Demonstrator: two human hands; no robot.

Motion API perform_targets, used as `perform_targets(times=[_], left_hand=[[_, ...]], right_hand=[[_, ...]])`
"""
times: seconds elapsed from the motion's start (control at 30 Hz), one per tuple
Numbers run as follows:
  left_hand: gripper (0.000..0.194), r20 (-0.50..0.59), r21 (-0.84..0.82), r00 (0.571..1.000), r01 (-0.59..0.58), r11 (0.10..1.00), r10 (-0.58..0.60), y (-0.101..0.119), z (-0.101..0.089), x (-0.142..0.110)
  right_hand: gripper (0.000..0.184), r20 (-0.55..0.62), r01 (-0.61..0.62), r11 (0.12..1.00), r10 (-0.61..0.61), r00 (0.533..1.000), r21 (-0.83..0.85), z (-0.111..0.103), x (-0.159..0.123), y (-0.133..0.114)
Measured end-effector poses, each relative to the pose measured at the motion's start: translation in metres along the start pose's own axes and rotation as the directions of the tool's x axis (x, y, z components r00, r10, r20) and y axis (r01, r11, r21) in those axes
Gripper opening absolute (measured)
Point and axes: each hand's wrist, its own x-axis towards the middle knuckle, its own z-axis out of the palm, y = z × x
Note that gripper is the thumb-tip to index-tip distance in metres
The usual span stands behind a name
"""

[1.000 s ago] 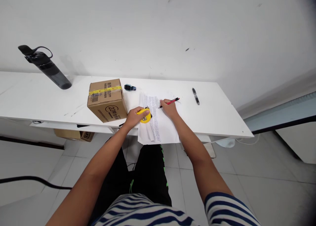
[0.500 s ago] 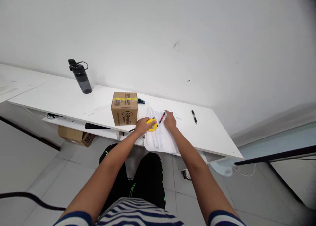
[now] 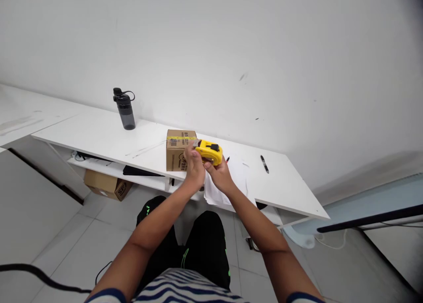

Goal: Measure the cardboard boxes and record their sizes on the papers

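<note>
A yellow tape measure (image 3: 211, 153) is raised between my two hands, over the front of the white desk. My right hand (image 3: 220, 176) grips its body from below, with the thumb against the case. At the silver end, my left hand (image 3: 195, 167) closes its fingers on the tape measure; exactly what the fingertips pinch is hidden. Just behind and left of my left hand stands a cardboard box (image 3: 175, 156) with yellow tape across its top. Under my right hand lie white papers (image 3: 238, 176), and a red and black pen (image 3: 228, 159) is partly covered.
A black-capped bottle (image 3: 127, 113) stands on the white desk (image 3: 99, 133) to the left. Another pen (image 3: 265, 164) lies to the right. On the shelf below is a dark flat object (image 3: 140, 170), and a second cardboard box (image 3: 105, 185) sits lower left.
The tape measure has come up off the papers, now held in both hands. My right hand has moved left from beside the pen to the tape measure. The view has shifted left.
</note>
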Motion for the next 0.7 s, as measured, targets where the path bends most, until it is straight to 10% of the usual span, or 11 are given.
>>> perform_targets(times=[0.13,0.27,0.47,0.7], left_hand=[[0.059,-0.113,0.248,0.993,-0.005,0.969,0.034,-0.002,-0.041,0.044],[0.079,-0.254,0.334,0.926,0.356,0.873,-0.28,-0.038,-0.081,0.074],[0.08,0.108,-0.035,0.845,0.529,0.848,-0.523,-0.067,-0.094,0.082],[0.078,0.087,0.017,0.903,0.42,0.907,-0.42,-0.068,-0.088,0.081]], right_hand=[[0.07,0.063,0.071,0.989,-0.063,0.996,-0.131,0.022,0.06,-0.015],[0.06,0.209,0.069,0.965,-0.015,0.978,-0.254,0.025,0.128,-0.008],[0.052,0.431,0.146,0.837,0.116,0.895,-0.528,0.025,0.183,0.012],[0.071,0.522,0.237,0.786,0.126,0.844,-0.571,0.024,0.182,0.014]])
